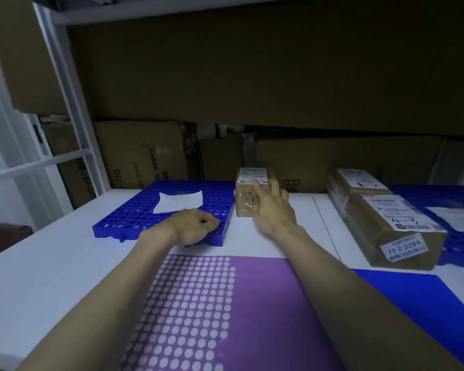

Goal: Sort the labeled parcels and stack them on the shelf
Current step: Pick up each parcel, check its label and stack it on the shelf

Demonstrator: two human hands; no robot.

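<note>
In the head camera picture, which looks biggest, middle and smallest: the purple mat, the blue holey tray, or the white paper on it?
1. purple mat, though it is nearest the camera
2. blue holey tray
3. white paper

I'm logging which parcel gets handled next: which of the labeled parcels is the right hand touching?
The small upright parcel beside the blue perforated tray; the right hand rests its fingers on it. The two longer parcels lie farther right, untouched.

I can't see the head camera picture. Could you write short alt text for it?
A person's right hand reaches for a small labeled parcel on a white shelf, while the left hand rests on the near edge of a blue perforated tray. Two more labeled parcels lie to the right.
</note>
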